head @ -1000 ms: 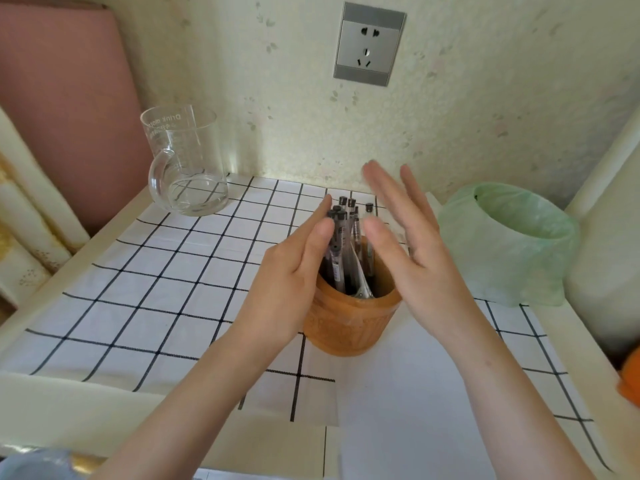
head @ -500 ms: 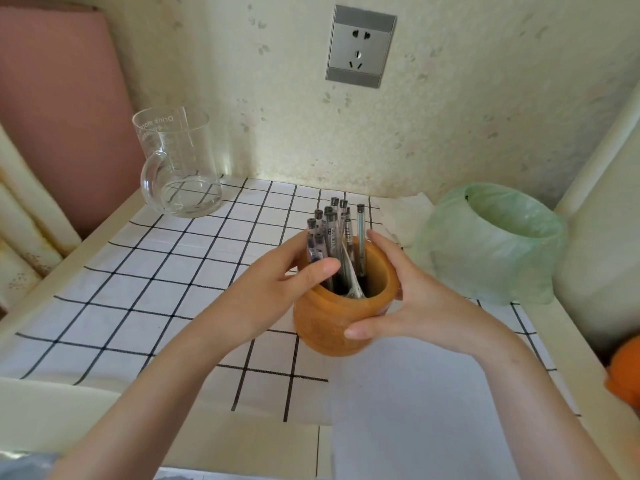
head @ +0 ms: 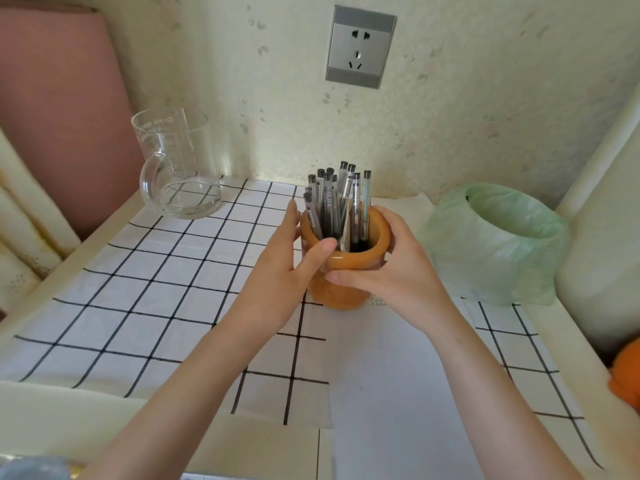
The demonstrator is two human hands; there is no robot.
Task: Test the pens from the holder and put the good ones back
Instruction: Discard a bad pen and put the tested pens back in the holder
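Note:
An orange-brown rounded pen holder (head: 341, 296) stands on the checked cloth near the middle of the table. Several clear pens (head: 332, 202) with dark caps stick upright out of it. My left hand (head: 282, 275) wraps the holder's left side, thumb lying on the rim. My right hand (head: 398, 271) clasps its right side, fingers curled across the front. Both hands hide most of the holder's body. A white sheet of paper (head: 398, 375) lies under and in front of the holder.
A clear glass mug (head: 176, 168) stands at the back left. A green plastic bag over a round bin (head: 498, 244) sits at the right. A white checked cloth (head: 138, 289) covers the table. The wall with a socket (head: 360, 46) is close behind. Something orange (head: 627, 368) shows at the right edge.
One second ago both hands hovered open over the pens. They came down and closed around the holder's sides, and the grip has since tightened a little.

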